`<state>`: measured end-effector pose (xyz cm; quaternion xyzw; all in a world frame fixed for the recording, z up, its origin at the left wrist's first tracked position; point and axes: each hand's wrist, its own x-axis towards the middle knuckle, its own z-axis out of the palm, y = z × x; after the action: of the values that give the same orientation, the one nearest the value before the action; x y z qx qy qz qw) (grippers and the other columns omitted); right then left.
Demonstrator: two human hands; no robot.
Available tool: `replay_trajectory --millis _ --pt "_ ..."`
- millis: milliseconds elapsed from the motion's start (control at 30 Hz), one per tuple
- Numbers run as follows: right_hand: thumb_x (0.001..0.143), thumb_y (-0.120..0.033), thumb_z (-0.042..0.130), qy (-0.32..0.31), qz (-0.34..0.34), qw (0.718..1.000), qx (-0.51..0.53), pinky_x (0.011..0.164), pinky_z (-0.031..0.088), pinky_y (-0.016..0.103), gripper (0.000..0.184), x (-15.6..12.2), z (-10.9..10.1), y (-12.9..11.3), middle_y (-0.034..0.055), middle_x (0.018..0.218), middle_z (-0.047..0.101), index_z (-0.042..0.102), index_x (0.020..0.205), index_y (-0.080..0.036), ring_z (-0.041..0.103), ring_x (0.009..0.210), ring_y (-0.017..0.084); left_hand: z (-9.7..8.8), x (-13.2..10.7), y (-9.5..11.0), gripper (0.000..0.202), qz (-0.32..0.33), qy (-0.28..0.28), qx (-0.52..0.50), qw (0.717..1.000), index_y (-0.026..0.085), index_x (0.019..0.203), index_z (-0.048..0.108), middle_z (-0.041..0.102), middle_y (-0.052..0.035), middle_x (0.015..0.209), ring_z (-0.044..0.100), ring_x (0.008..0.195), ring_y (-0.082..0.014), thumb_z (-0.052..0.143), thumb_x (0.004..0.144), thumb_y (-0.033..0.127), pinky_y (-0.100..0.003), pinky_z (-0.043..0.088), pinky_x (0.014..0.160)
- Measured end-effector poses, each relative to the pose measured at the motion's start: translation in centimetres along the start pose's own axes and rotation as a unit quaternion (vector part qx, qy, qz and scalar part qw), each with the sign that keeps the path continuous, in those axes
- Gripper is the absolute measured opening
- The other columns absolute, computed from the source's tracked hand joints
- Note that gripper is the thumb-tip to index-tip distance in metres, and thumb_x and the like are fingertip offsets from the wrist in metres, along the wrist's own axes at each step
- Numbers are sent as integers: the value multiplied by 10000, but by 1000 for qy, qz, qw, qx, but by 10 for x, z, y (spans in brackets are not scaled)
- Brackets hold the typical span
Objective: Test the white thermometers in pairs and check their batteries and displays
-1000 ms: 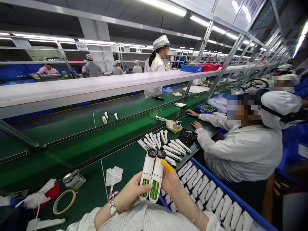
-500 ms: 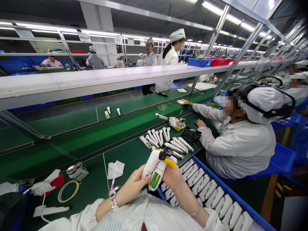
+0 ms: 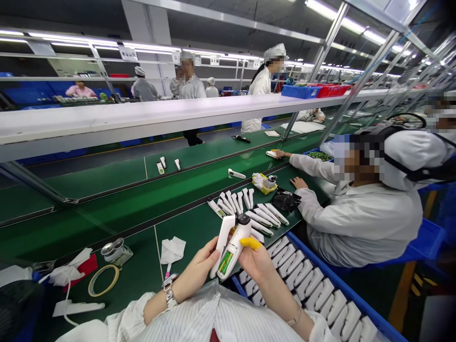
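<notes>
In my left hand (image 3: 203,261) is a white handheld infrared thermometer (image 3: 224,232), turned side-on. My right hand (image 3: 257,260), with yellow covers on its fingertips, grips a second white thermometer (image 3: 239,237) with a black head. Its battery compartment is open and shows green batteries (image 3: 225,261). The two thermometers are side by side, close together, in front of my chest. Just beyond them, several similar white thermometers (image 3: 233,202) lie in rows on the green bench, some with open battery compartments.
A blue crate (image 3: 322,280) of white thermometers stands at my right. Left on the bench are a tape roll (image 3: 103,281), a metal-topped container (image 3: 117,251) and white tissue (image 3: 173,249). A green conveyor (image 3: 192,185) runs beyond. A co-worker (image 3: 359,209) sits at the right, reaching over it.
Both thermometers have turned in my hands, the left one now side-on and the right one's black head uncovered. On the conveyor a white thermometer has shifted slightly left. A background person has moved left.
</notes>
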<state>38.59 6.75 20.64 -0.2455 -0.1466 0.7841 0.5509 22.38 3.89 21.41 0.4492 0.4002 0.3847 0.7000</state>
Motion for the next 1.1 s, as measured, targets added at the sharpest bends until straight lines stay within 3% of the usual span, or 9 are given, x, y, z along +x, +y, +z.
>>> replay_trajectory --millis 333,567,800,867,967,1100 --pt "676 -146 705 -1 -18 999 -50 900 442 400 452 -6 5 -2 38 1027 678 592 1106 -223 587 1027 249 0 0 -10 477 -21 9 -44 999 231 1259 487 508 -69 1318 480 1158 -256 548 815 395 -398 371 987" --pt "695 -180 717 -7 -26 998 -56 921 428 384 463 -6 2 -1 44 1077 664 579 1134 -235 583 1039 234 2 1 -6 510 -17 0 -55 998 219 1289 453 489 -86 1334 456 1193 -274 556 814 374 -440 353 1018" --pt "680 -234 734 15 -29 999 -38 847 451 352 307 -3 1 3 67 952 699 654 969 -172 623 901 222 2 2 -6 532 -39 33 -27 998 232 1289 429 443 -75 1375 418 1242 -252 554 806 416 -377 357 1039" --pt "649 -280 755 51 -22 998 -22 802 460 326 296 -1 -1 5 59 849 707 667 899 -147 629 823 205 -2 3 -11 569 -36 35 19 999 221 1308 394 432 -90 1380 421 1243 -247 548 803 433 -362 377 1029" --pt "635 -385 735 84 9 996 -10 724 460 284 298 4 -10 11 36 681 676 669 764 -125 608 697 175 -11 5 -19 548 17 32 175 984 240 1320 381 415 -94 1392 418 1250 -248 513 823 427 -365 377 1034" --pt "676 -523 622 23 56 995 -77 698 457 314 397 15 -33 27 45 648 639 665 768 -139 598 704 206 -23 5 -17 428 144 -31 421 895 342 1291 438 447 -37 1381 414 1262 -251 443 863 315 -388 369 1038"
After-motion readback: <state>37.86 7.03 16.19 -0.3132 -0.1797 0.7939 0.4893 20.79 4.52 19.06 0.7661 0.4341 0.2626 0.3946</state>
